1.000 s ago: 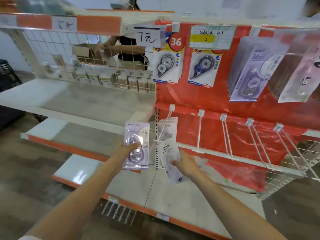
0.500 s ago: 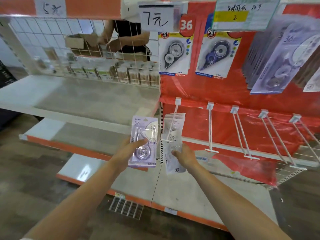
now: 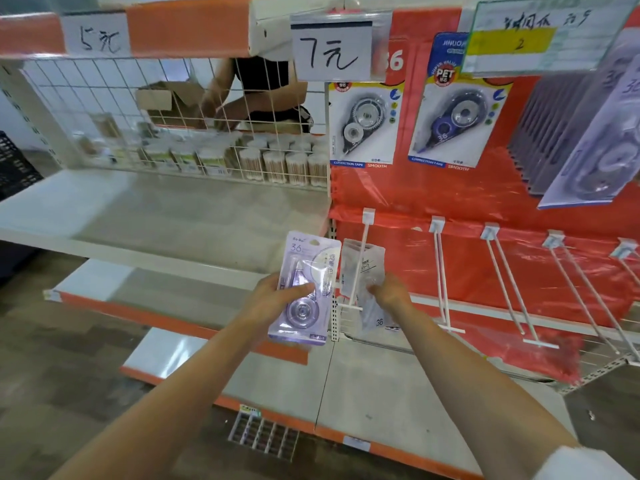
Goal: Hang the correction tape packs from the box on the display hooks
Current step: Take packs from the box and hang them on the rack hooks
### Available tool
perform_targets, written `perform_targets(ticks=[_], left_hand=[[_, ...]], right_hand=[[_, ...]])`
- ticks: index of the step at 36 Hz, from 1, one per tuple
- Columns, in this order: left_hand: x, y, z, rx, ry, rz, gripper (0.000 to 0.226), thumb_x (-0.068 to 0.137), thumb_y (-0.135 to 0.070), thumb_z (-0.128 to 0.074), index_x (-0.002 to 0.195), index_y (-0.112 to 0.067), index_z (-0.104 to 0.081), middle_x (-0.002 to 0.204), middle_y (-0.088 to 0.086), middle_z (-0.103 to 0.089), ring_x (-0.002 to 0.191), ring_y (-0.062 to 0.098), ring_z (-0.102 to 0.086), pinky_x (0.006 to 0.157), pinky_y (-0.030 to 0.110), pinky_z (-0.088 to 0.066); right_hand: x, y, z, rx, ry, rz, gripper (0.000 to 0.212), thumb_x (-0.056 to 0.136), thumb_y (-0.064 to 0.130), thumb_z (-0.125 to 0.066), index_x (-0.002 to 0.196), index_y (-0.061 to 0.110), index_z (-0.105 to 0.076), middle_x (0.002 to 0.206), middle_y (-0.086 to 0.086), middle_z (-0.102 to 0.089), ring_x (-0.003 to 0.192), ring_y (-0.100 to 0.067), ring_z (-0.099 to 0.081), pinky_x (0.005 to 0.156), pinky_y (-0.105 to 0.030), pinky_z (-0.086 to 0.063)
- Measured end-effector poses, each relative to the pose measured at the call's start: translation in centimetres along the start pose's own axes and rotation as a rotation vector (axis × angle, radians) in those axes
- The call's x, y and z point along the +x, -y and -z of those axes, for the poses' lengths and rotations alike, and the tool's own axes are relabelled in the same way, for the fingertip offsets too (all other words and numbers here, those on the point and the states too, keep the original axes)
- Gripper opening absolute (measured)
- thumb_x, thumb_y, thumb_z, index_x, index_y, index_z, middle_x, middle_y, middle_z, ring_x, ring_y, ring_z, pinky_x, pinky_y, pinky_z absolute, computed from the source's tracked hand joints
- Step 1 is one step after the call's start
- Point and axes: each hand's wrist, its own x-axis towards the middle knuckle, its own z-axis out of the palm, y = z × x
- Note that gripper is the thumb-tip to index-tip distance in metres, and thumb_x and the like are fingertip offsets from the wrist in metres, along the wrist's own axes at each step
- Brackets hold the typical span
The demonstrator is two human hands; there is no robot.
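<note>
Head view, centre frame: left hand (image 3: 268, 301) grips a purple pack (image 3: 302, 292) w/ thumb across its front, held upright, face out, hang-hole at top. Prob. kept ready that way so it can go straight on next. Right hand (image 3: 389, 292) just right of it pinches a clear pack (image 3: 372, 304) that looks threaded on the leftmost hook (image 3: 358, 268); fingers are curled on its plastic, seemingly sliding it back along the wire. More packs (image 3: 360, 261) hang behind it on the same hook, so this one is being filled first, front to back.

Right of centre, four more hooks (image 3: 441, 275) stick out bare from the red backing (image 3: 467, 202), waiting for stock. Upper right, other tape cards (image 3: 365, 123) & a thick row of purple ones (image 3: 568, 133) already hang. "7元" tag (image 3: 334, 51) sits top centre. Left half: bare white shelves (image 3: 156, 216), wire basket of small jars (image 3: 273, 161). Behind the mesh, upper centre, another person (image 3: 263, 84) works at a carton (image 3: 162, 97). Supply box for the packs isn't visible.
</note>
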Motion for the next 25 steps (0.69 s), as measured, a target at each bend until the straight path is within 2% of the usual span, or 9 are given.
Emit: perform_targets(ticks=[4,8,14,16,18,19,20,23,25], left_hand=[[0.0,-0.8,-0.8,0.031,0.048,-0.043,0.016,0.082,-0.011,-0.072,0.097,-0.011,-0.07,0.086,0.006,-0.076,0.078,0.023,-0.072,0.077,0.037,-0.058],[0.5,-1.1,-1.9,0.039,0.056,-0.061,0.022,0.08,-0.012,-0.074,0.102,-0.012,-0.07,0.093,0.008,-0.075,0.085,0.026,-0.072,0.079,0.037,-0.057],[1.0,-1.8,-4.4,0.046,0.121,-0.124,0.026,0.084,-0.008,-0.069,0.109,-0.015,-0.066,0.101,0.007,-0.074,0.093,0.025,-0.07,0.086,0.039,-0.055],[0.9,-2.1,-5.5,0.036,0.152,-0.149,0.028,0.085,-0.006,-0.067,0.112,-0.015,-0.065,0.098,0.003,-0.074,0.089,0.019,-0.071,0.078,0.031,-0.056],[0.6,-2.7,-7.0,0.025,0.185,-0.153,0.024,0.086,-0.003,-0.065,0.107,-0.015,-0.064,0.085,-0.004,-0.075,0.076,0.011,-0.071,0.065,0.021,-0.055],[0.5,-2.9,-7.7,0.026,0.197,-0.15,0.022,0.087,-0.003,-0.065,0.105,-0.014,-0.065,0.082,-0.004,-0.074,0.072,0.01,-0.071,0.063,0.02,-0.055],[0.5,-3.1,-8.4,0.034,0.202,-0.137,0.021,0.086,-0.004,-0.065,0.106,-0.013,-0.065,0.083,-0.002,-0.074,0.074,0.014,-0.071,0.066,0.024,-0.056],[0.4,-3.6,-10.6,0.05,0.204,-0.134,0.021,0.084,-0.008,-0.069,0.105,-0.013,-0.066,0.101,0.013,-0.072,0.093,0.032,-0.068,0.087,0.043,-0.054],[0.2,-3.9,-12.0,0.052,0.213,-0.133,0.023,0.082,-0.011,-0.072,0.105,-0.015,-0.067,0.104,0.012,-0.071,0.096,0.033,-0.068,0.091,0.047,-0.053]], right_hand=[[0.1,-0.1,1.2,-0.1,-0.033,0.01,0.039,0.097,0.024,-0.054,0.128,0.0,-0.048,0.128,-0.02,-0.055,0.115,-0.035,-0.055,0.088,-0.037,-0.046],[-0.3,-0.2,2.9,-0.269,-0.073,0.049,0.034,0.097,0.022,-0.052,0.126,0.006,-0.048,0.12,-0.019,-0.06,0.109,-0.035,-0.059,0.084,-0.038,-0.048],[-1.4,-0.6,5.4,-0.537,-0.156,0.177,0.038,0.093,0.003,-0.04,0.13,0.008,-0.042,0.114,-0.018,-0.061,0.102,-0.036,-0.061,0.072,-0.034,-0.043],[-2.2,-0.8,6.4,-0.613,-0.185,0.23,0.037,0.092,0.002,-0.041,0.128,0.009,-0.042,0.113,-0.017,-0.062,0.101,-0.035,-0.061,0.072,-0.035,-0.042],[-3.0,-1.2,7.7,-0.684,-0.222,0.299,0.037,0.093,0.004,-0.045,0.13,0.008,-0.041,0.114,-0.016,-0.062,0.101,-0.035,-0.062,0.071,-0.036,-0.043],[-3.5,-1.4,8.4,-0.701,-0.241,0.324,0.037,0.093,0.004,-0.046,0.13,0.007,-0.041,0.113,-0.016,-0.063,0.1,-0.035,-0.062,0.069,-0.036,-0.043],[-4.0,-1.5,9.1,-0.705,-0.26,0.344,0.036,0.093,0.003,-0.046,0.128,0.007,-0.042,0.112,-0.016,-0.063,0.099,-0.035,-0.062,0.068,-0.036,-0.042],[-5.6,-1.9,11.1,-0.721,-0.295,0.391,0.033,0.092,0.003,-0.047,0.125,0.006,-0.044,0.114,-0.016,-0.062,0.101,-0.036,-0.06,0.073,-0.039,-0.046],[-6.7,-2.2,12.6,-0.728,-0.303,0.402,0.035,0.092,0.004,-0.047,0.127,0.005,-0.042,0.116,-0.017,-0.06,0.104,-0.037,-0.059,0.076,-0.042,-0.046]])
